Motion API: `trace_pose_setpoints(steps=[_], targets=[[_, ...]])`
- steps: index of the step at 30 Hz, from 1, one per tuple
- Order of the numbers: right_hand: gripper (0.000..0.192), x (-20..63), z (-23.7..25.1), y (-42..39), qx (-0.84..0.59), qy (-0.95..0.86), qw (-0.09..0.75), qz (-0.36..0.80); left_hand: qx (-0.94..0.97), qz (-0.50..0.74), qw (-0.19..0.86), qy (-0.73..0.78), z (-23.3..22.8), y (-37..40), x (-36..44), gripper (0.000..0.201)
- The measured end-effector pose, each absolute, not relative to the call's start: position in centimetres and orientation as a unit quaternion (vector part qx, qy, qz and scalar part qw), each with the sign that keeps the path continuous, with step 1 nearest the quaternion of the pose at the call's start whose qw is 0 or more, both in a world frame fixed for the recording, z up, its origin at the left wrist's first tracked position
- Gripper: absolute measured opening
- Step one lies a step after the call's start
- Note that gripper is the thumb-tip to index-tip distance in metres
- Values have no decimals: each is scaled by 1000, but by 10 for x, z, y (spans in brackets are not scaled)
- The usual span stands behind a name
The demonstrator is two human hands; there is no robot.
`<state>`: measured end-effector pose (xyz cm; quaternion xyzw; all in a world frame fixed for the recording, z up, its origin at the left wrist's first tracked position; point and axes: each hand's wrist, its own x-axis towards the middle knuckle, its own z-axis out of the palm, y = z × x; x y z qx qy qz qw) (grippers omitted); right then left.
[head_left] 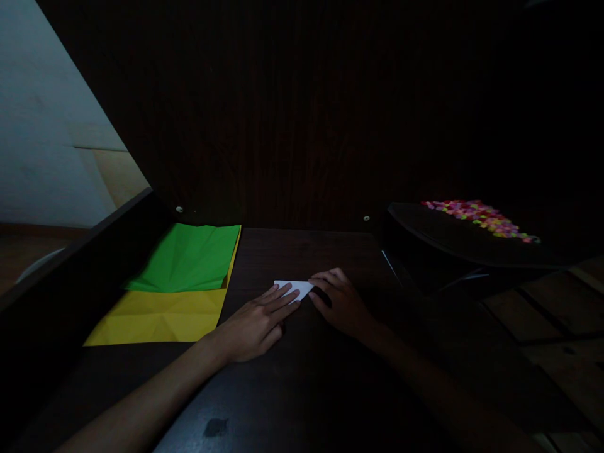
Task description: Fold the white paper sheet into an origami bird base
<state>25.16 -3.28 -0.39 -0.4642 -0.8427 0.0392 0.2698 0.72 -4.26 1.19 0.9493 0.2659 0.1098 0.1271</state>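
A small white piece of folded paper (302, 287) lies on the dark wooden table in front of me, its straight edge on the far side. My left hand (257, 324) rests flat over it, fingers stretched out and slightly apart, pressing it to the tabletop and covering its left and near part. At the paper's right corner is my right hand (342, 304), its fingers and thumb bent around that tip. The folds under my fingers are hidden.
Left of my hands, a creased green sheet (191, 258) lies on a larger yellow sheet (155, 318). A dark upright panel (283, 126) closes off the table's far side. Colourful small pieces (481, 217) sit on a dark curved surface at the right. A raised side board (89, 242) bounds the left.
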Motion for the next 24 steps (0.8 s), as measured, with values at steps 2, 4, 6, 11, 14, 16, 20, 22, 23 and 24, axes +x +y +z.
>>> trace_pose_setpoints(steps=[2, 4, 6, 11, 14, 16, 20, 22, 23, 24], targets=[[25, 251, -3, -33, -462, -842, 274, 44, 946, 120, 125, 275, 9, -42, 7, 56], [25, 251, -3, -34, -461, -841, 278, 45, 943, 130, 119, 283, 7, -41, 7, 54], [24, 250, -4, -35, -460, -841, 280, 47, 940, 143, 109, 288, 5, -40, 7, 49], [15, 250, -3, -36, -446, -845, 287, 70, 922, 220, 81, 307, 1, -37, 8, 31], [11, 249, -2, -36, -430, -851, 289, 86, 906, 270, 74, 317, 0, -36, 9, 24], [9, 249, -1, -37, -419, -857, 285, 94, 899, 283, 80, 323, -1, -35, 9, 22], [6, 250, 0, -38, -402, -864, 287, 98, 894, 286, 95, 330, -2, -36, 9, 21], [5, 250, 1, -38, -394, -866, 293, 97, 893, 287, 98, 332, -2, -36, 9, 21], [5, 250, 1, -38, -390, -867, 296, 97, 892, 288, 98, 334, -2, -36, 9, 20], [5, 250, 2, -38, -387, -867, 298, 99, 891, 289, 98, 335, -2, -36, 9, 20]])
